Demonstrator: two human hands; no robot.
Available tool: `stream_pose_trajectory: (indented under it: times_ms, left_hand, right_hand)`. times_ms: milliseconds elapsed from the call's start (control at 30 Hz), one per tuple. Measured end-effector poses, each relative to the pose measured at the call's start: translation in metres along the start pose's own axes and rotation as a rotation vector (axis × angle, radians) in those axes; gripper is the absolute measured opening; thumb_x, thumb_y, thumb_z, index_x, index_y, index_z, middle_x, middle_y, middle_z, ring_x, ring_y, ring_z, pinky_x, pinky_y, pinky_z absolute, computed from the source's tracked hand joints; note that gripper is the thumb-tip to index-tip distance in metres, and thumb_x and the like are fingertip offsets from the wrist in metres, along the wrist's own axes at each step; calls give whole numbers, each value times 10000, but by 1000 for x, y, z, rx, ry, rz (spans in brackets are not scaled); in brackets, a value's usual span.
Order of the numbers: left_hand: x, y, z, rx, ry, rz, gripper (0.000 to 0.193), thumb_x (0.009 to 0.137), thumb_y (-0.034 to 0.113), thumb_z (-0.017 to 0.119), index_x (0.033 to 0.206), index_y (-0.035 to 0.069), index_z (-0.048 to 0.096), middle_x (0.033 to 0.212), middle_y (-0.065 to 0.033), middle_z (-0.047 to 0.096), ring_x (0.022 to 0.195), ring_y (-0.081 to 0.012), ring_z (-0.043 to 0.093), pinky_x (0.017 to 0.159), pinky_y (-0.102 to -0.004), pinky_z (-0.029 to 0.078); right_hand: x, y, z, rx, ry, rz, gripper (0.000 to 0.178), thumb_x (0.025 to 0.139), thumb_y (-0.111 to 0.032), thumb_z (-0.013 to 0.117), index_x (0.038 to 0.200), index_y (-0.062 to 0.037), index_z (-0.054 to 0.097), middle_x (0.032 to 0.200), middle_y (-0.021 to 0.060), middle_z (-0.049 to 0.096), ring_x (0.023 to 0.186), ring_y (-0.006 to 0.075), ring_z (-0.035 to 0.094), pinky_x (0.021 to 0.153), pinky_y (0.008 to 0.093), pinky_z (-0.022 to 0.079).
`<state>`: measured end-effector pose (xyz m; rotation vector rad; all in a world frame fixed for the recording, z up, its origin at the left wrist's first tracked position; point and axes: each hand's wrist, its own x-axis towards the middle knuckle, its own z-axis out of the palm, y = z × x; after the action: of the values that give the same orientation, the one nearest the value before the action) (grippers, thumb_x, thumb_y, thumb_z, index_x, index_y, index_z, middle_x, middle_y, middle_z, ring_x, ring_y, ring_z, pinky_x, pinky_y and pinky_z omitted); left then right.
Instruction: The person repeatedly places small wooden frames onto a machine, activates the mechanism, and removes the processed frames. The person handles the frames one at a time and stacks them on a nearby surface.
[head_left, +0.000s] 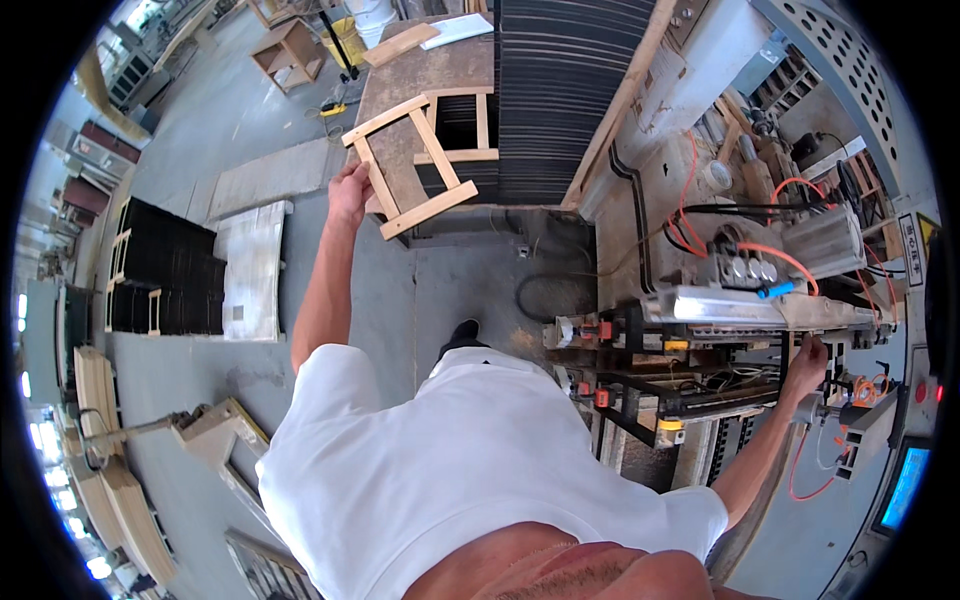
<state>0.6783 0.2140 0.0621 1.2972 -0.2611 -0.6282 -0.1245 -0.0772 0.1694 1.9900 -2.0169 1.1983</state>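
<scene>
My left hand [350,190] is closed around the near-left side of a small rectangular wooden frame [430,209], which is tilted over a brown board-topped table [394,90]. Beneath and beside it, another pale wooden frame [460,156] lies against a tall stack of black slatted pieces [565,100]. Far to the right, my right hand [806,366] reaches in at the end of a machine's metal beam [740,308]. Its fingers are bent together at a dark upright part there; what they grip, if anything, is too small to make out.
Black frame-like parts [690,395] with orange and yellow fittings sit along the machine, near air hoses [780,252]. A lit screen [906,487] stands at the right edge. Black stacked pieces [165,270] and a pale panel [252,270] are on the floor at left.
</scene>
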Motion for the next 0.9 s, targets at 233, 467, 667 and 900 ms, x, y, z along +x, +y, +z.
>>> stream_pose_trajectory:
  times_ms: [233,467,667,900]
  left_hand:
    - [175,-10,28,193,-85,-78,322,908,73,560,1198,-66,562,1003,-122,665,851,-196,671,725,-336,572]
    - [209,-53,73,840,-152,176,312,859,204,626,1009,-67,668,866,-195,695,816,-327,676,745,-390,552]
    - [115,-8,113,1116,-425,625,566,795,351,697,1192,-29,564,1151,-231,600,1122,-390,530,994,-461,388]
    - [76,-38,104,1275,-675,813,410,751,238,731,1092,38,620,1011,-149,647,1012,-326,588,1013,-466,370]
  right_hand:
    - [-153,-152,17,448,50,60,175,867,-127,689,927,34,658,912,65,672,799,129,574,758,271,478]
    - [-289,-217,89,560,-322,368,161,858,-62,678,989,27,651,927,59,663,815,110,590,747,249,484]
    - [-343,-252,111,429,-482,531,177,868,-94,676,995,27,653,857,45,667,782,85,600,735,229,489]
    - [-368,-244,122,374,-500,521,115,856,-59,665,930,27,645,827,69,676,741,107,629,693,245,504]
